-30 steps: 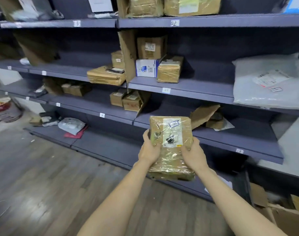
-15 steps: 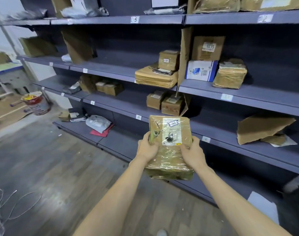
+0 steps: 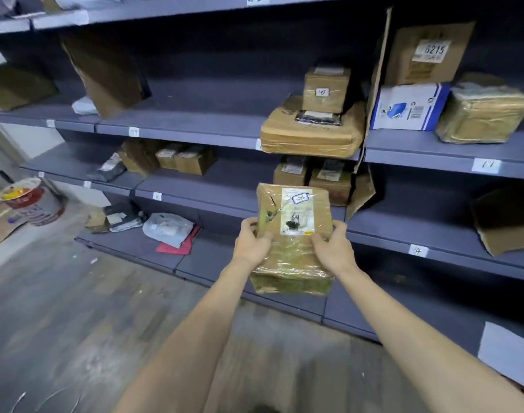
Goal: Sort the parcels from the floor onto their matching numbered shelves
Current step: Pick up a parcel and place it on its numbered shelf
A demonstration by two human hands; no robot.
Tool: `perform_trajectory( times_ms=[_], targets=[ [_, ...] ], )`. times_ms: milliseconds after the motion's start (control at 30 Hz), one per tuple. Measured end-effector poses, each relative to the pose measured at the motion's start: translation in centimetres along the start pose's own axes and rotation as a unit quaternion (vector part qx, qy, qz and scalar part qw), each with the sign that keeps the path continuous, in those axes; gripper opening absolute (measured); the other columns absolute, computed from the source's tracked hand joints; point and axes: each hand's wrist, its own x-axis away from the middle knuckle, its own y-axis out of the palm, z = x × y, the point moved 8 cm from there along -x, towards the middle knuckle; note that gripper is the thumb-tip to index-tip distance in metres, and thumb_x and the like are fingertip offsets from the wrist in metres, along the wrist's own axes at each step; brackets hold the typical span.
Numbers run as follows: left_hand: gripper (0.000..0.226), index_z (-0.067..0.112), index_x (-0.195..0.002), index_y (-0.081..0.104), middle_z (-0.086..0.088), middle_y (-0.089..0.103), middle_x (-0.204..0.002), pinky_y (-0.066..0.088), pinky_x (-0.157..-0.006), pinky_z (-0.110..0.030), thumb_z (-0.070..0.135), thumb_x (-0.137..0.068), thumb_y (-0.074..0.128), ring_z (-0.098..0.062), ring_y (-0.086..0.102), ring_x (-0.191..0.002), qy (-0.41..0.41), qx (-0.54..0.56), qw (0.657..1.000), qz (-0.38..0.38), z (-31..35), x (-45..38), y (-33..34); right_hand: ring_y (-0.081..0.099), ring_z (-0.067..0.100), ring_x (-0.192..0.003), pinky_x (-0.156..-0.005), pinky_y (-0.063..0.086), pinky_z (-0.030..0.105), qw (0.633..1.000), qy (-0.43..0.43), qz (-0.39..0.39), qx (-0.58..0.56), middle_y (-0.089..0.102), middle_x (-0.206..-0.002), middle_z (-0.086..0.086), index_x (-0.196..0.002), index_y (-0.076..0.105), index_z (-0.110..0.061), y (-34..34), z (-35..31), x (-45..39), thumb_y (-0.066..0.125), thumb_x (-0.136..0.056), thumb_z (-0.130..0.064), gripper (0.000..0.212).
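I hold a brown parcel (image 3: 293, 234) wrapped in clear tape in front of me, its white label with a handwritten number facing up. My left hand (image 3: 252, 244) grips its left edge and my right hand (image 3: 334, 248) grips its right edge. Behind it runs the blue-grey shelving (image 3: 195, 129), with small white number tags on the shelf edges, among them the tag reading 16 (image 3: 157, 197) and the tag reading 14 (image 3: 418, 250). The parcel hangs in the air in front of the lower shelves, touching none of them.
Cardboard boxes (image 3: 311, 129) and a white and blue box (image 3: 408, 105) sit on the upper shelves. Plastic mailers (image 3: 167, 229) lie on the bottom shelf at left. A red and white bucket (image 3: 31, 201) stands on the wooden floor at far left.
My view has swung left along the shelving and drawn closer to it. The parcel stays held in both hands in the same grip.
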Motion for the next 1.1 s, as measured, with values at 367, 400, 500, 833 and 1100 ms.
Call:
perform_trajectory(
  times_ms=[367,400,500,833,1100],
  targets=[
    [0.029,0.026,-0.122,0.042,0.013,0.052,-0.107,0.043,-0.084,-0.027,0.024,-0.096,0.055,0.001,0.053,-0.086,0.042,-0.035,0.994,-0.098,0.9,-11.8,-0.7,0.062,0.022,-0.092,-0.089,0.051,0.044,0.994,0.055,0.074,-0.052,0.060,-0.104,0.000,-0.136,0.022,-0.019,4.2,-3.3,-6.4,0.053,-0.096,-0.028,0.051],
    [0.032,0.024,-0.126,0.045,0.010,0.053,-0.113,0.040,-0.084,-0.025,0.022,-0.096,0.055,-0.002,0.054,-0.089,0.052,-0.037,0.993,-0.103,1.3,-12.8,-0.8,0.062,0.021,-0.091,-0.089,0.051,0.043,0.993,0.058,0.081,-0.063,0.059,-0.106,0.001,-0.131,0.023,-0.020,4.4,-3.5,-6.9,0.053,-0.096,-0.028,0.047],
    [0.043,0.021,-0.136,0.051,0.001,0.051,-0.131,0.037,-0.088,-0.021,0.023,-0.094,0.057,-0.007,0.050,-0.106,0.079,-0.024,0.991,-0.106,3.1,-15.6,-0.7,0.058,0.011,-0.084,-0.082,0.049,0.036,0.986,0.057,0.111,-0.114,0.056,-0.104,-0.004,-0.127,0.026,-0.022,4.1,-4.5,-8.4,0.057,-0.095,-0.028,0.044],
    [0.043,0.023,-0.133,0.054,0.019,0.060,-0.094,0.048,-0.074,-0.012,0.017,-0.091,0.059,0.001,0.058,-0.081,0.165,0.083,0.977,-0.108,5.6,-22.4,4.3,0.059,0.013,-0.096,-0.081,0.049,0.027,0.974,-0.053,0.165,-0.142,0.060,-0.116,-0.002,-0.152,0.023,-0.017,1.3,-3.9,-16.5,0.059,-0.090,-0.018,0.071],
    [0.035,0.014,-0.128,0.057,0.010,0.063,-0.098,0.042,-0.066,-0.005,0.015,-0.093,0.058,-0.007,0.059,-0.092,0.245,0.185,0.946,-0.106,5.4,-26.2,8.7,0.053,0.022,-0.119,-0.105,0.044,0.042,0.947,-0.145,0.228,-0.172,0.044,-0.137,0.003,-0.146,0.030,-0.017,-0.2,-1.2,-21.9,0.064,-0.086,-0.020,0.069]
  ],
)
